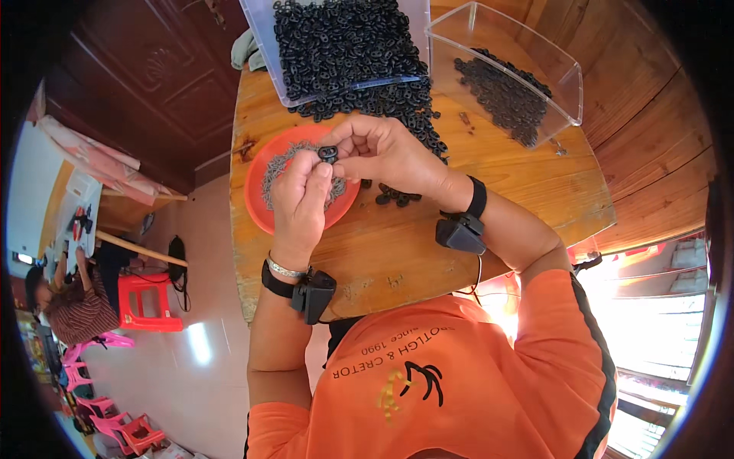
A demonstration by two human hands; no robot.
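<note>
Over an orange bowl (258, 208), the fingertips of my left hand (300, 195) and my right hand (391, 159) meet around a small black plastic piece (328, 153) with two holes. Both hands are closed, thumbs and fingers pinching the piece from either side. The bowl holds many small grey parts (275, 170), too fine to make out exactly. Just beyond my hands, a heap of similar black pieces (397, 103) spills onto the wooden table (382, 264). A few more black pieces (396, 196) lie under my right wrist.
A translucent tub (264, 47) full of black pieces is tipped toward me at the back. To its right lies a clear plastic box (569, 84) with darker small pieces. At far left, another person (80, 310) sits at a table near a red stool (149, 304).
</note>
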